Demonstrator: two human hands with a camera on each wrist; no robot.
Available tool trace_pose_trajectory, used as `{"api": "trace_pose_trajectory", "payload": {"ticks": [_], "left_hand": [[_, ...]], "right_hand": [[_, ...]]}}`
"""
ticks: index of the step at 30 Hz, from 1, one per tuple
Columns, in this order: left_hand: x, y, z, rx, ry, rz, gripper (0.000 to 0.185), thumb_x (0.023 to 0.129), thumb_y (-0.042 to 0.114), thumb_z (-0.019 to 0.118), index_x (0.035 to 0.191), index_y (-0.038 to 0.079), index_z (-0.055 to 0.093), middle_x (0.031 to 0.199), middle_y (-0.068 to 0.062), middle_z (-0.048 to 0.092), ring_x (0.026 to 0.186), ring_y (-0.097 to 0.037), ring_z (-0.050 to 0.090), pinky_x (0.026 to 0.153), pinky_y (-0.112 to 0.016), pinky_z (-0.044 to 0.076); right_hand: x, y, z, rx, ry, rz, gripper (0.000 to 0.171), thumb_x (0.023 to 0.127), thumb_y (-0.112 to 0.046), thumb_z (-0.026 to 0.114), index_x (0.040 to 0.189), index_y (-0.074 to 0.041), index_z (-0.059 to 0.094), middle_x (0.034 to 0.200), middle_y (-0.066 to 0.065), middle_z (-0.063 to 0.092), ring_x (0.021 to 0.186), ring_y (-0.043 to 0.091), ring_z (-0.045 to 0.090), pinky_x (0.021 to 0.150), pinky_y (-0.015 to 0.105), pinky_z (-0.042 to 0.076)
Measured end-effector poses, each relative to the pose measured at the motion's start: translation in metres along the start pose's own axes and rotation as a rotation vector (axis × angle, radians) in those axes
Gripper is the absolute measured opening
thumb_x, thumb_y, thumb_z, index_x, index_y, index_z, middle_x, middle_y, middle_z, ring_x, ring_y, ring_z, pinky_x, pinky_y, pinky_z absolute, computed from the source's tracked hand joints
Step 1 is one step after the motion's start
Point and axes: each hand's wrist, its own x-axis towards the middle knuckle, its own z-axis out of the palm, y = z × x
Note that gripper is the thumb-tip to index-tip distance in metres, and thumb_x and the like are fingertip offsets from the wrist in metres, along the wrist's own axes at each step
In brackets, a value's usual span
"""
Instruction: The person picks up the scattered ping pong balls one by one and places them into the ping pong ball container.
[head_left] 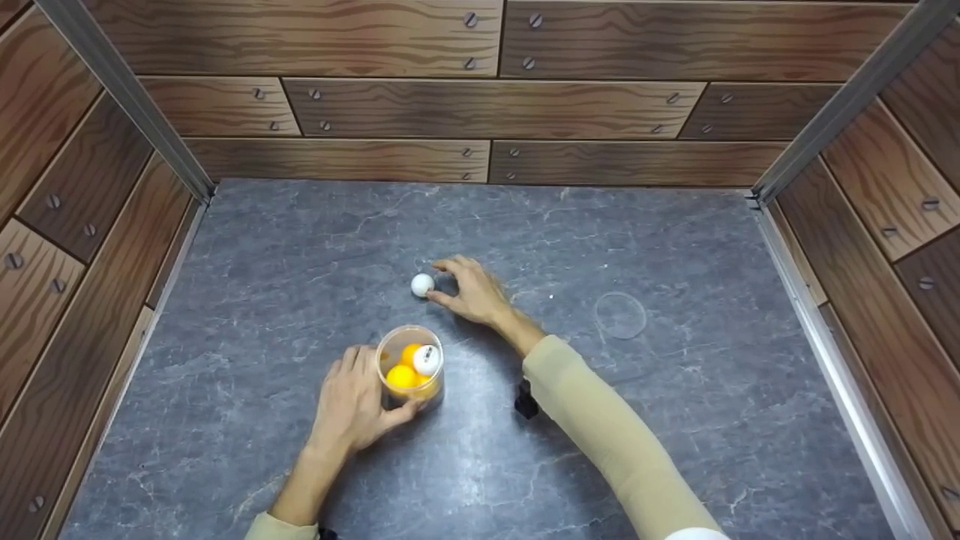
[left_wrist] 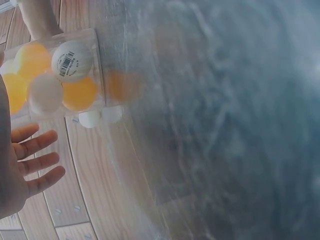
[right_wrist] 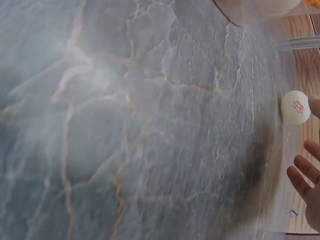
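A clear plastic tub (head_left: 410, 330) stands upright on the marbled tabletop, with several orange and white ping-pong balls inside. My left hand (head_left: 351, 401) holds it from the near left, thumb on the near side and fingers along the left side. In the left wrist view the tub (left_wrist: 95, 45) shows its balls through the wall. Beyond it lies a loose white ping-pong ball (head_left: 422, 285). My right hand (head_left: 472, 291) is just right of that ball, thumb at its edge and the other fingers spread apart from it. Red print shows on the ball (right_wrist: 296, 107) in the right wrist view.
A clear round lid (head_left: 620, 315) lies flat on the tabletop (head_left: 300, 247) to the right. Wood-patterned walls (head_left: 480, 109) with metal edge rails (head_left: 825, 375) enclose the surface at the back and both sides.
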Motion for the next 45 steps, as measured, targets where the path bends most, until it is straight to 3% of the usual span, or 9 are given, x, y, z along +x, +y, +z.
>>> {"api": "trace_pose_trajectory", "payload": {"ticks": [11, 18, 28, 36, 45], "left_hand": [[0.0, 0.001, 0.001, 0.001, 0.045, 0.016, 0.089, 0.075, 0.08, 0.063, 0.116, 0.0, 0.063, 0.102, -0.014, 0.066, 0.093, -0.03, 0.062, 0.071, -0.043, 0.053], [0.0, 0.0, 0.001, 0.0, 0.035, 0.015, 0.092, 0.075, 0.079, 0.064, 0.119, -0.002, 0.062, 0.103, -0.014, 0.066, 0.092, -0.03, 0.062, 0.072, -0.044, 0.054], [0.001, 0.0, 0.0, 0.0, 0.021, 0.011, 0.092, 0.073, 0.078, 0.068, 0.119, -0.002, 0.061, 0.103, -0.015, 0.065, 0.093, -0.031, 0.062, 0.075, -0.044, 0.054], [0.0, 0.0, -0.001, -0.008, 0.024, 0.007, 0.091, 0.071, 0.077, 0.069, 0.118, -0.001, 0.061, 0.102, -0.014, 0.065, 0.094, -0.03, 0.062, 0.074, -0.044, 0.054], [0.0, 0.001, -0.001, -0.005, 0.01, -0.004, 0.096, 0.072, 0.078, 0.069, 0.122, -0.003, 0.061, 0.105, -0.015, 0.066, 0.096, -0.031, 0.063, 0.077, -0.044, 0.055]], "right_hand": [[0.003, -0.002, 0.009, -0.066, -0.021, 0.015, 0.059, 0.094, -0.043, 0.076, 0.146, -0.019, 0.061, 0.136, 0.008, 0.066, 0.128, 0.031, 0.063, 0.105, 0.053, 0.054], [0.005, -0.007, 0.012, -0.109, -0.041, 0.016, 0.058, 0.096, -0.042, 0.075, 0.147, -0.018, 0.06, 0.139, 0.009, 0.066, 0.132, 0.032, 0.062, 0.107, 0.054, 0.054], [0.004, -0.008, 0.019, -0.191, -0.036, 0.016, 0.058, 0.097, -0.045, 0.073, 0.147, -0.021, 0.06, 0.137, 0.007, 0.066, 0.127, 0.034, 0.064, 0.099, 0.054, 0.058], [0.003, -0.011, 0.024, -0.225, 0.013, -0.029, 0.052, 0.098, -0.043, 0.072, 0.142, -0.017, 0.065, 0.135, 0.008, 0.071, 0.118, 0.032, 0.068, 0.098, 0.048, 0.059], [-0.003, -0.01, 0.025, -0.216, 0.039, -0.08, 0.048, 0.098, -0.04, 0.073, 0.139, -0.015, 0.067, 0.137, 0.006, 0.072, 0.122, 0.028, 0.069, 0.101, 0.045, 0.058]]}}
